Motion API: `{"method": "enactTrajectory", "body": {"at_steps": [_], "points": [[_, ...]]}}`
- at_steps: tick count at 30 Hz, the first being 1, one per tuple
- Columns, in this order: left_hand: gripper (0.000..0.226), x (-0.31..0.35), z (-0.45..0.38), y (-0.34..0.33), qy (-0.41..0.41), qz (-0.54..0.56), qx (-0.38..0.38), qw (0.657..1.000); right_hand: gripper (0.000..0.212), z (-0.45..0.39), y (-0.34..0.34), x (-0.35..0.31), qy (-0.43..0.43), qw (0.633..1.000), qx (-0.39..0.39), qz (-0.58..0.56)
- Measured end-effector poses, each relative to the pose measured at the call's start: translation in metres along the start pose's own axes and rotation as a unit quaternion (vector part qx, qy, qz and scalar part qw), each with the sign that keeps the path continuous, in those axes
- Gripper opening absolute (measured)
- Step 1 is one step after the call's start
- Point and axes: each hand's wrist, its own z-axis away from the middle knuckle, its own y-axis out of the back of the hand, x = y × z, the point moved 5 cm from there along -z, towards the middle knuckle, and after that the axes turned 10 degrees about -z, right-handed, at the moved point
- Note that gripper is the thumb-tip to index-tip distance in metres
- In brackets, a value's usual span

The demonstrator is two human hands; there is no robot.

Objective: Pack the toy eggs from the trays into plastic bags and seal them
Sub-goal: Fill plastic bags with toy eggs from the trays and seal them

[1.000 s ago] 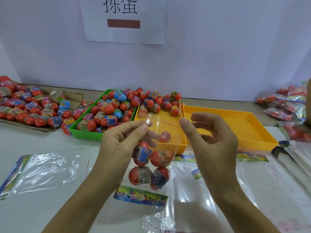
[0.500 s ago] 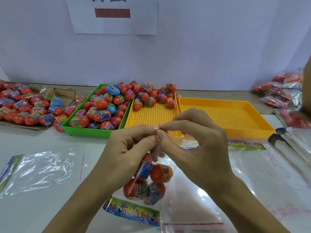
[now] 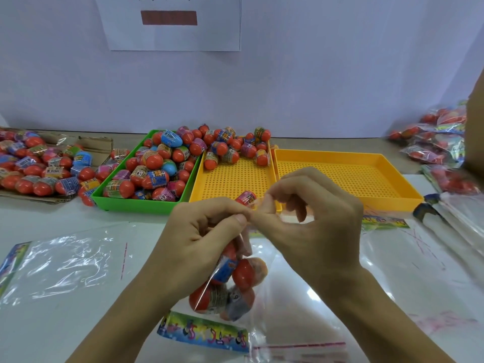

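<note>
Left hand [image 3: 201, 239] pinching the top edge of a clear plastic bag [image 3: 230, 289] between thumb and forefinger, held above the counter [image 3: 65, 334]

Right hand [image 3: 309, 226] pinching the same top edge just beside the left, thumb and forefinger tips pressed together, remaining fingers curled loosely above

Four toy eggs [image 3: 235, 281] hanging inside the bag below the hands, mostly red with printed wrappers, bunched together at the bottom

Colourful printed header strip [image 3: 203, 334] lying on the counter under the bag

Green tray [image 3: 141, 205] at back left, heaped with eggs

Middle yellow tray [image 3: 230, 182] touching the green one, eggs piled only along its far end, one single egg [image 3: 246, 197] near its front edge just behind the fingertips

Right yellow tray [image 3: 348, 176] alongside, perforated floor showing

More loose eggs on flattened cardboard [image 3: 94, 145] at far left

Flat empty bag [image 3: 68, 265] on the counter to the left, further clear bags [image 3: 408, 263] spread to the right

Filled bags [image 3: 440, 145] stacked at far right

White paper sign [image 3: 170, 22] on the wall behind
</note>
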Motion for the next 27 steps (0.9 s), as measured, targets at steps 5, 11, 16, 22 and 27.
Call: {"method": "enactTrajectory", "body": {"at_steps": [5, 11, 16, 22, 27], "points": [[0.026, -0.002, -0.002, 0.016, 0.012, 0.055, 0.046, 0.997, 0.003, -0.012, 0.033, 0.030, -0.142, 0.977, 0.134, -0.086], [0.030, 0.001, -0.002, 0.013, -0.006, 0.002, 0.055, 0.998, 0.010, -0.009, 0.007, -0.007, 0.023, 0.992, -0.041, -0.115], [0.032, 0.008, -0.001, 0.009, -0.054, -0.045, 0.040, 0.997, 0.020, -0.004, -0.006, -0.006, 0.018, 0.992, -0.117, -0.050], [0.024, 0.010, 0.001, 0.008, -0.092, -0.132, 0.027, 0.987, 0.010, -0.003, -0.005, -0.003, 0.018, 0.992, -0.114, -0.057], [0.024, 0.012, 0.002, 0.006, -0.106, -0.149, 0.024, 0.983, 0.008, 0.001, -0.007, -0.005, 0.028, 0.995, -0.091, -0.010]]}}
